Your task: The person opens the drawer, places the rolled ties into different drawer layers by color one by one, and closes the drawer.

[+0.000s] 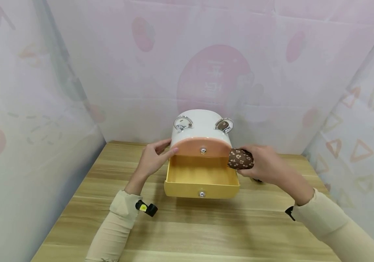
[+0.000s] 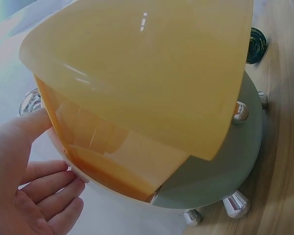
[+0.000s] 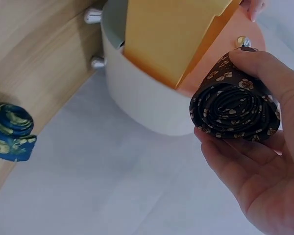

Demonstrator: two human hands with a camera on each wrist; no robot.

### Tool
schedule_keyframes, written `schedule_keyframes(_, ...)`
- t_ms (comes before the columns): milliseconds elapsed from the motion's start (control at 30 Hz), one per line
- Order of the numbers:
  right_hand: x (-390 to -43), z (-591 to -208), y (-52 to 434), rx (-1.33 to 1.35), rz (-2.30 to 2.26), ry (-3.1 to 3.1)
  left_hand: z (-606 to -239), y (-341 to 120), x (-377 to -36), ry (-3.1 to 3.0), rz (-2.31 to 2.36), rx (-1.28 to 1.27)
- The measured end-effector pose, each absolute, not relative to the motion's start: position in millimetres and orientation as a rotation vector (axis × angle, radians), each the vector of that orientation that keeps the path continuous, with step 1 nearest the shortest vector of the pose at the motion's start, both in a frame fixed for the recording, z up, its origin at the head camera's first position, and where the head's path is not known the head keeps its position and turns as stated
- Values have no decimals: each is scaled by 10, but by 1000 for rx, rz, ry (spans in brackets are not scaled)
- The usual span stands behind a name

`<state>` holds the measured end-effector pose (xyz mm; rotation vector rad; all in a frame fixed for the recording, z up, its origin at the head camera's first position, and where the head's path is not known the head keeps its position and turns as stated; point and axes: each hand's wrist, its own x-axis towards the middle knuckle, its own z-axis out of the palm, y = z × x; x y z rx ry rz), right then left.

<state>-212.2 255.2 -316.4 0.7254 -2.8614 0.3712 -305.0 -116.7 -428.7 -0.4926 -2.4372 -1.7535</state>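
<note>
A white rounded drawer cabinet (image 1: 203, 122) with two chrome-rimmed ears stands at the back of the table. Its yellow middle drawer (image 1: 187, 190) is pulled out and bare inside, below the orange top drawer (image 1: 190, 146). At the cabinet's left edge, my left hand (image 1: 151, 160) rests its thumb by the orange front, its other fingers loosely along the side. My right hand (image 1: 265, 165) grips a rolled necktie (image 1: 240, 159), brown with pale flowers, beside the right edge of the open drawer. Its coiled end faces the right wrist camera.
A teal patterned rolled necktie (image 3: 12, 131) lies on the table right of the cabinet, mostly hidden by my right hand in the head view. The green bottom drawer (image 2: 235, 156) is closed. Silver feet (image 2: 236, 204) hold the cabinet up. Printed cloth walls (image 1: 160, 72) surround the wooden table (image 1: 187, 233).
</note>
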Motion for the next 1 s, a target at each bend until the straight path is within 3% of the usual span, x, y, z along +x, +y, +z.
schedule_keyframes(433, -2196, -3234, 2213, 862, 381, -2843, -4286, -1138, -3045, -2420, -1760, -484)
schedule_keyframes(1000, -2328, -3602, 2027, 918, 497, -2861, -4285, -1133, -3019, -2429, -1750, -493)
